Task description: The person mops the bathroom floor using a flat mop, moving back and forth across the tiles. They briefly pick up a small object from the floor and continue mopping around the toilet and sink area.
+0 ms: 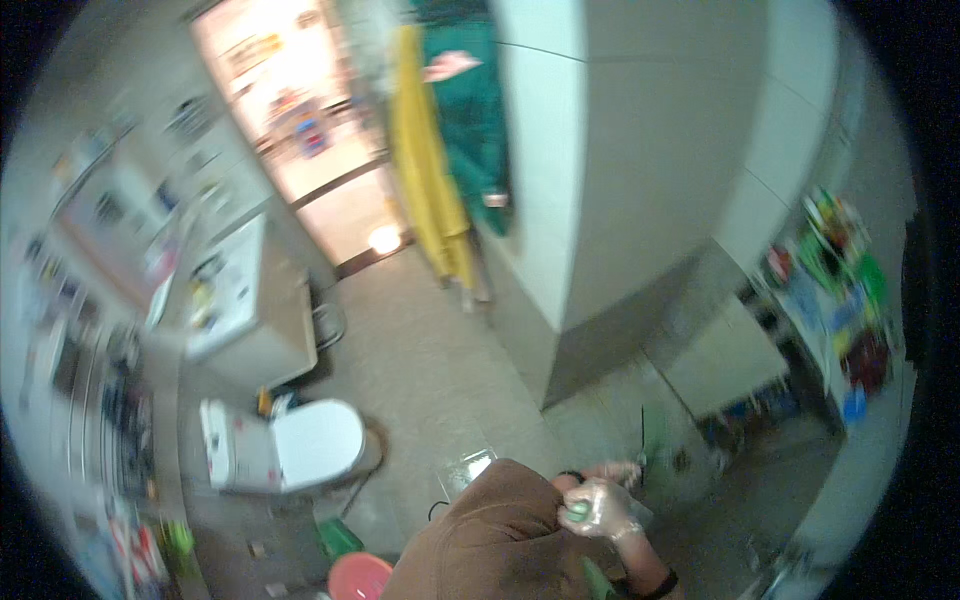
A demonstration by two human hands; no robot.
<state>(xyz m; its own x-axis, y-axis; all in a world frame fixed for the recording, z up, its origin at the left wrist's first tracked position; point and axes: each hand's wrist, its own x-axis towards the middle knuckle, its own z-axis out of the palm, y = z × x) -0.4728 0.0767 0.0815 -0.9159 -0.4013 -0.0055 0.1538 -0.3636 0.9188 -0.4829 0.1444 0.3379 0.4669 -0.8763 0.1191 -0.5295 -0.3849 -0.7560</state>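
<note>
My right hand (606, 510), in a clear plastic glove with a dark band farther down the wrist, is closed around a small light green object (578, 512). Only its rounded end shows, so its kind is unclear. Just beyond it, my left hand (615, 470) reaches to the right from a dark wristband, low over the tiled floor (580, 420). Blur hides its fingers, and a thin dark upright line (643, 435) stands at its tip. Brown cloth (490, 535) of my clothing fills the lower middle. A green strip (598, 578) shows beneath my right forearm.
A white toilet (318, 442) and a washbasin cabinet (250, 300) stand at left. Near my clothing are a pink basin (360, 577) and a green dustpan-like piece (338, 537). Yellow and green cloths (425, 150) hang by the doorway. A cluttered shelf (810, 320) and a wall corner (565, 330) lie right.
</note>
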